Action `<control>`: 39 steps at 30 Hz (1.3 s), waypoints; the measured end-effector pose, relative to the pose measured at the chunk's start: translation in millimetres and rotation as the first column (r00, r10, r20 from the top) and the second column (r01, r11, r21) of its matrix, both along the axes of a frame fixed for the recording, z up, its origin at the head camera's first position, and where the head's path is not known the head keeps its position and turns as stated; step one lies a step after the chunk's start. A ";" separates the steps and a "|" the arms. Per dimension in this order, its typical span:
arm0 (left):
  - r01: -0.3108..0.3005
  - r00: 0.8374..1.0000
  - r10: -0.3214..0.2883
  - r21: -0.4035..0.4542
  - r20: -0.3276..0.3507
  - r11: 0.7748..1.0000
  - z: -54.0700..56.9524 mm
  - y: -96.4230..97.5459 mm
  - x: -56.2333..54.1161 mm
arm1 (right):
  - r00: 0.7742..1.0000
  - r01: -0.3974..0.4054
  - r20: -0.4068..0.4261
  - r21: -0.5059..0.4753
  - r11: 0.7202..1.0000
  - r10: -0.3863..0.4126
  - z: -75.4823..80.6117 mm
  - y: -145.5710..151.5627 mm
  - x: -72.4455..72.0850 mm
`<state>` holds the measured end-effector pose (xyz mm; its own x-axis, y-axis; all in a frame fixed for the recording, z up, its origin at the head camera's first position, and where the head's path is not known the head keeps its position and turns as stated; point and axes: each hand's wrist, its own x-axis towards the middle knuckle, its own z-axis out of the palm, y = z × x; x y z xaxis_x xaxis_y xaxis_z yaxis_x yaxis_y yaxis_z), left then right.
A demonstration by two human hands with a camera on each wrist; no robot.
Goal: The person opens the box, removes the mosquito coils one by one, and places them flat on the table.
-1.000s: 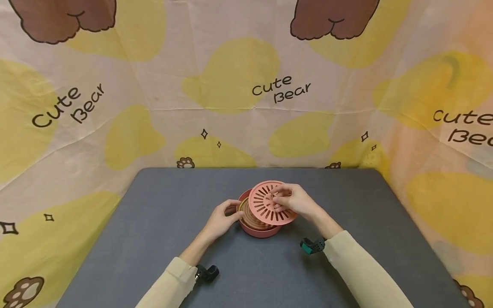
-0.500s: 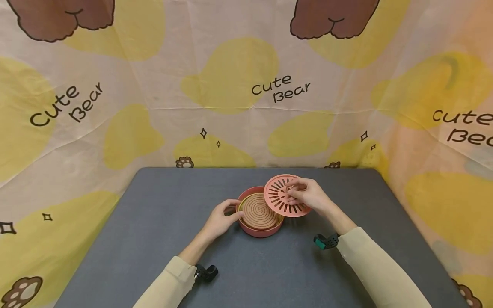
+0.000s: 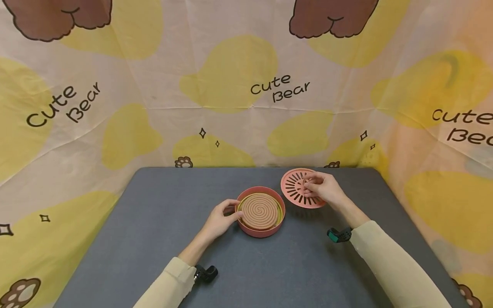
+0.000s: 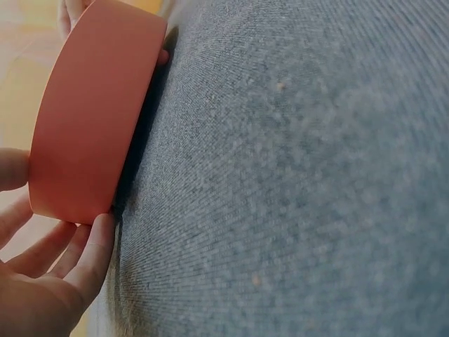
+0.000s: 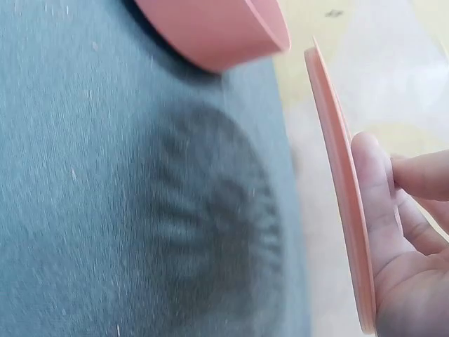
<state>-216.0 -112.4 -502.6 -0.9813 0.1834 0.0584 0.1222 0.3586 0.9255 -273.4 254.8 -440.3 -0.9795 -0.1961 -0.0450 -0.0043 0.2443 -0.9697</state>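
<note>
A round pink-red mosquito coil box (image 3: 260, 234) rests on the table, its top uncovered. Inside it lies a tan spiral mosquito coil (image 3: 259, 211), with a yellow-green edge showing around it. My left hand (image 3: 221, 219) holds the box at its left side, thumb and fingers against wall and rim; the left wrist view shows fingertips low on the box wall (image 4: 98, 105). To the right of the box, my right hand (image 3: 327, 188) pinches the slotted pink lid (image 3: 292, 188) at its centre. In the right wrist view this lid (image 5: 340, 189) hangs above the table, its slotted shadow below.
The dark blue-grey table (image 3: 154, 248) ends at a patterned cloth backdrop (image 3: 215, 77) behind and at both sides. Black wrist straps, one (image 3: 206, 273) on the left and one (image 3: 339, 235) on the right, sit below the wrists.
My right hand has carried the lid from over the box to the right and slightly back, uncovering the whole mosquito coil. The left hand and the box have stayed in place.
</note>
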 end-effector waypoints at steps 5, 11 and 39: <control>-0.008 1.000 0.008 0.008 0.009 1.000 0.9 -0.4 1.5 | 0.999 0.053 -0.008 -0.006 0.999 -0.053 -4.9 7.6 -7.8; -0.009 1.000 0.009 0.029 0.022 1.000 2.1 -1.6 3.8 | 0.992 0.129 -0.016 -0.016 0.992 -0.129 -18.8 11.6 -15.8; 0.004 1.000 -0.005 0.017 0.021 1.000 1.1 -0.4 3.1 | 0.964 0.245 0.096 0.040 0.969 -0.248 -54.4 7.7 -36.9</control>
